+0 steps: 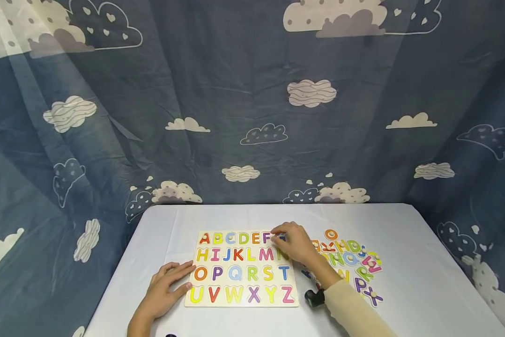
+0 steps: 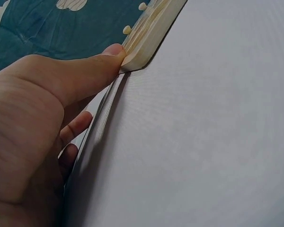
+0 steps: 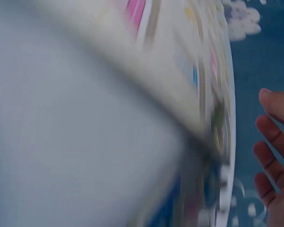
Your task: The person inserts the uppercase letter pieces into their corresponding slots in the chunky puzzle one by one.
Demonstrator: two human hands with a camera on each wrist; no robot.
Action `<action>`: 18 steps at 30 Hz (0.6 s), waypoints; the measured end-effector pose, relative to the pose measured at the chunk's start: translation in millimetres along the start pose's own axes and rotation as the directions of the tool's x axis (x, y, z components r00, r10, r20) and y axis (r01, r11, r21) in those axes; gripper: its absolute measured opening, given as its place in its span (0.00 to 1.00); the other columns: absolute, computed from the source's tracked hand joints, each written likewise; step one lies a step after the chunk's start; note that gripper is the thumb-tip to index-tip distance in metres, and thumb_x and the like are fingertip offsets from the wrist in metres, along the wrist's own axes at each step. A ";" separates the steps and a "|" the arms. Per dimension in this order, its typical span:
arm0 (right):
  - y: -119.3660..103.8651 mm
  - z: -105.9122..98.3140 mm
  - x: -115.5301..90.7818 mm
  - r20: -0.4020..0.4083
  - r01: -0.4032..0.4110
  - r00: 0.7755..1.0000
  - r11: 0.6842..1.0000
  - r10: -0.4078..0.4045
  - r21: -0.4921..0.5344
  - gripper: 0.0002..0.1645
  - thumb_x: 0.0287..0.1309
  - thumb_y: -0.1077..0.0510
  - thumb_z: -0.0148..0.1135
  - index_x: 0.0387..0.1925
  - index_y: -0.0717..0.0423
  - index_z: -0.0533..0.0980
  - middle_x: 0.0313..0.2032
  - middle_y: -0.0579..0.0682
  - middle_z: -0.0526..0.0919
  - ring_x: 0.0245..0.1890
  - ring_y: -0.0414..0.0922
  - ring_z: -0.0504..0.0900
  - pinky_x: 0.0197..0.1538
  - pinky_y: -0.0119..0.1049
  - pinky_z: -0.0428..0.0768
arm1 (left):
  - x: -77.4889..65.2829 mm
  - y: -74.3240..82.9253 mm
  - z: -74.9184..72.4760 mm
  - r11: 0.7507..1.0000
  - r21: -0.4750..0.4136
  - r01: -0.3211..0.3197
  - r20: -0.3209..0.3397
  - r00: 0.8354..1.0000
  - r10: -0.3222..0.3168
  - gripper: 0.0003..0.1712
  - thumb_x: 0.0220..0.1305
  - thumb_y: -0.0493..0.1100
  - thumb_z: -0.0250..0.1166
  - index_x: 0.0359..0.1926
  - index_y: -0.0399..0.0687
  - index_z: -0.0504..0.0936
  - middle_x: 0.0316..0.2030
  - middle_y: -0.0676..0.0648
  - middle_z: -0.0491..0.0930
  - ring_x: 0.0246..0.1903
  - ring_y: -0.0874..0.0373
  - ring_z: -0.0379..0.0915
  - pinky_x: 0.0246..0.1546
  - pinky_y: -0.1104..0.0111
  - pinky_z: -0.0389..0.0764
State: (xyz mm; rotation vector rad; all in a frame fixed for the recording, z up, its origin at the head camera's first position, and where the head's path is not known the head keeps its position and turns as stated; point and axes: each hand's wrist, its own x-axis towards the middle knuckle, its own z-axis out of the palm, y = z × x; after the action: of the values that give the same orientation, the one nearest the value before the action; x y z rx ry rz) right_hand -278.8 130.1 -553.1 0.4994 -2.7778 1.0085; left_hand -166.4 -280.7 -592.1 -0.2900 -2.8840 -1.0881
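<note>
Head camera view: at lower left of center, a person's left hand (image 1: 164, 291) rests against a wooden alphabet board (image 1: 276, 276), its grip apart and the thumb touching the edge. To the right, a beige sleeve (image 1: 355, 311) enters from the bottom of the frame. The board lies flat at lower center on a white bench (image 1: 412, 290), its bright letters set in four rows. Loose letters (image 1: 349, 258) are scattered at lower right. Farther off, the right hand (image 1: 295, 242) hovers over the board's upper right corner, grip apart, beside the F. Behind hangs a blue cloud-print curtain (image 1: 256, 93).
</note>
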 end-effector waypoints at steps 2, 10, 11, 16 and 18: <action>12.2 -15.5 -6.0 -0.016 -0.030 0.999 0.999 0.029 -0.026 0.12 0.62 0.52 0.73 0.47 0.49 0.88 0.40 0.43 0.88 0.46 0.46 0.82 0.53 0.48 0.81 | 0.6 -0.5 -0.7 1.000 -0.009 0.012 0.011 1.000 -0.012 0.26 0.65 0.58 0.69 0.64 0.68 0.82 0.69 0.60 0.75 0.69 0.53 0.60 0.65 0.45 0.55; 69.7 -73.1 -34.0 -0.097 -0.096 0.992 0.984 0.082 -0.153 0.11 0.64 0.54 0.72 0.45 0.52 0.88 0.43 0.49 0.90 0.46 0.52 0.83 0.51 0.53 0.80 | -1.0 0.9 1.6 1.000 -0.026 0.002 -0.001 1.000 -0.002 0.26 0.64 0.56 0.71 0.63 0.65 0.83 0.69 0.58 0.77 0.68 0.51 0.61 0.64 0.45 0.55; 75.6 -80.2 -37.5 -0.106 -0.102 0.991 0.981 0.085 -0.165 0.11 0.64 0.54 0.72 0.45 0.52 0.88 0.43 0.50 0.90 0.46 0.52 0.83 0.51 0.53 0.80 | -1.2 1.0 2.0 1.000 -0.027 0.004 0.001 1.000 -0.003 0.26 0.64 0.56 0.71 0.63 0.65 0.83 0.69 0.58 0.77 0.68 0.51 0.61 0.64 0.45 0.55; 101.5 -110.2 -56.0 -0.150 -0.161 0.979 0.971 0.135 -0.179 0.13 0.64 0.54 0.71 0.47 0.56 0.87 0.45 0.56 0.89 0.51 0.60 0.81 0.54 0.62 0.78 | -0.1 0.3 1.0 0.999 -0.015 0.032 0.022 0.999 -0.031 0.27 0.65 0.58 0.70 0.64 0.68 0.82 0.69 0.61 0.75 0.69 0.52 0.59 0.66 0.44 0.55; 108.9 -118.9 -62.7 -0.161 -0.201 0.972 0.964 0.173 -0.175 0.15 0.64 0.55 0.71 0.50 0.56 0.86 0.47 0.59 0.88 0.54 0.62 0.79 0.56 0.66 0.76 | 0.8 -0.8 -0.3 0.999 -0.011 0.042 0.027 0.999 -0.042 0.27 0.65 0.59 0.69 0.65 0.69 0.81 0.70 0.62 0.75 0.70 0.52 0.59 0.66 0.44 0.55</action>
State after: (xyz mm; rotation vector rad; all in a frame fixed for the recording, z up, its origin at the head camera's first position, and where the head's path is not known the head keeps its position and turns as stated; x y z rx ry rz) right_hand -256.3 301.3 -542.6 0.1333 -2.7904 0.7660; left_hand -167.4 -281.3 -592.3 -0.2481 -2.9214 -1.1160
